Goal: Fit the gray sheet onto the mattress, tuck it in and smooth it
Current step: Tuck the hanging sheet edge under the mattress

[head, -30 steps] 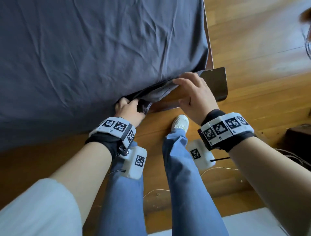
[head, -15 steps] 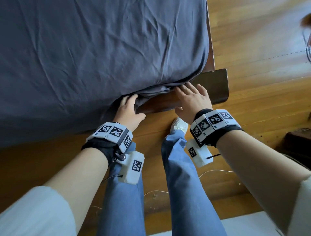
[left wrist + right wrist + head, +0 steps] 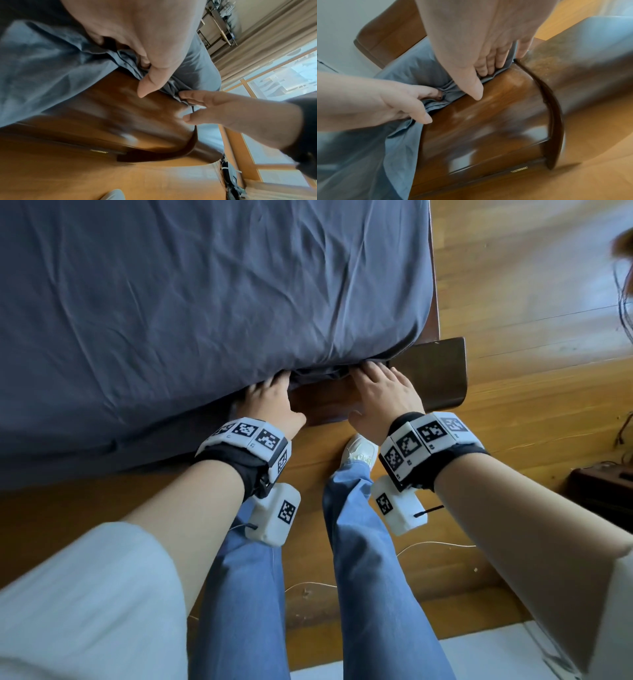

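Both hands push the sheet in at the bed corner.
Left hand (image 3: pixel 270 402) and right hand (image 3: pixel 383 392), fingers straight and grasping nothing, press bunched gray sheet (image 3: pixel 205 302) between mattress (image 3: pixel 387 337) and wooden frame (image 3: pixel 325 405), near the footboard (image 3: pixel 435 374); beyond, the sheet lies wrinkled.

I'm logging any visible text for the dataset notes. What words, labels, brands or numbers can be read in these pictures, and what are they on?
No text can be read.
Small brass plate on the wooden bed frame: lettering too blurred to read.
Wristbands and the white boxes under them: black-and-white square marker patterns only, no words or numbers.
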`<state>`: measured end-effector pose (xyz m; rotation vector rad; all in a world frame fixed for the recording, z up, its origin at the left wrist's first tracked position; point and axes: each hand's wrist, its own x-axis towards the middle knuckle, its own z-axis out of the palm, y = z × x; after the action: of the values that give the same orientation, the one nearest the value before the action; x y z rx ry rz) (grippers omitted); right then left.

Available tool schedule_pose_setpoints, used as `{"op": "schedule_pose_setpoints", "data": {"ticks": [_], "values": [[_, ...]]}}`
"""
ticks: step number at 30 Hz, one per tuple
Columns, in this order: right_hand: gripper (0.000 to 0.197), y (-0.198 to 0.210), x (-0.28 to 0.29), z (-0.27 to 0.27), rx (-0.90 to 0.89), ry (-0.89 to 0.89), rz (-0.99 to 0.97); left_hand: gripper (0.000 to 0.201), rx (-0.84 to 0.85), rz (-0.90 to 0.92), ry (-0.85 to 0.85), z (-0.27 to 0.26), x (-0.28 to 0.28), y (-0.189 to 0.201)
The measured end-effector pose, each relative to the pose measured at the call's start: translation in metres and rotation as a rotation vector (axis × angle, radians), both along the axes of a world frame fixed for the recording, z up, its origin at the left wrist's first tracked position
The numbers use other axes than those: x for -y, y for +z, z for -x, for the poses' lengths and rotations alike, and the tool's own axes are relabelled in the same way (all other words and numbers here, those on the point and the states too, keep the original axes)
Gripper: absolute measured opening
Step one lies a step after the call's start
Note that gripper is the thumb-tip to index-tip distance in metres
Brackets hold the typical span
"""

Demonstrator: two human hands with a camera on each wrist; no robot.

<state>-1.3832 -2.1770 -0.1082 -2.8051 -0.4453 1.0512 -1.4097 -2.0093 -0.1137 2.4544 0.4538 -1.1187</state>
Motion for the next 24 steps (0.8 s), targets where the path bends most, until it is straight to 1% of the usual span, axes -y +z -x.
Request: {"op": "schedule_pose_setpoints", "data": {"ticks": [3, 5, 7, 9, 10, 12, 14, 15, 17, 19, 21, 24], "values": [[0.063, -0.008, -0.010, -0.005, 0.028, -0.031, 0.037, 0.073, -0.023, 0.000, 0.023, -0.007, 0.001, -0.001], [0.054, -0.015, -0.019, -0.013, 0.030, -0.050, 0.075, 0.073, -0.045, 0.005, 0.016, -0.008, 0.002, 0.001], [0.040, -0.021, -0.026, -0.018, 0.042, -0.089, 0.092, 0.072, -0.053, 0.026, 0.003, -0.006, 0.002, 0.002], [0.035, -0.023, -0.028, -0.019, 0.048, -0.113, 0.082, 0.072, -0.029, 0.057, 0.015, -0.002, -0.001, 0.003], [0.040, -0.023, -0.026, -0.018, 0.032, -0.110, 0.075, 0.073, -0.011, 0.075, 0.029, 0.001, -0.003, 0.004], [0.059, -0.022, -0.019, -0.016, -0.012, -0.078, 0.074, 0.080, 0.028, 0.116, 0.055, 0.010, -0.006, 0.007], [0.075, -0.019, -0.010, -0.020, -0.068, -0.038, 0.066, 0.093, 0.038, 0.175, 0.074, 0.015, -0.009, 0.009], [0.080, -0.017, -0.007, -0.022, -0.097, -0.030, 0.049, 0.099, 0.032, 0.197, 0.079, 0.016, -0.010, 0.010], [0.085, -0.012, -0.002, -0.025, -0.142, -0.036, 0.001, 0.107, 0.021, 0.198, 0.060, 0.013, -0.011, 0.011], [0.087, -0.009, 0.002, -0.024, -0.160, -0.049, -0.045, 0.111, 0.007, 0.163, 0.025, 0.007, -0.008, 0.010], [0.089, -0.008, 0.008, -0.020, -0.171, -0.095, -0.134, 0.116, -0.009, 0.148, 0.018, 0.000, -0.005, 0.007], [0.092, -0.007, 0.018, -0.010, -0.184, -0.223, -0.316, 0.118, -0.067, 0.201, 0.112, -0.011, -0.004, -0.004]]}}
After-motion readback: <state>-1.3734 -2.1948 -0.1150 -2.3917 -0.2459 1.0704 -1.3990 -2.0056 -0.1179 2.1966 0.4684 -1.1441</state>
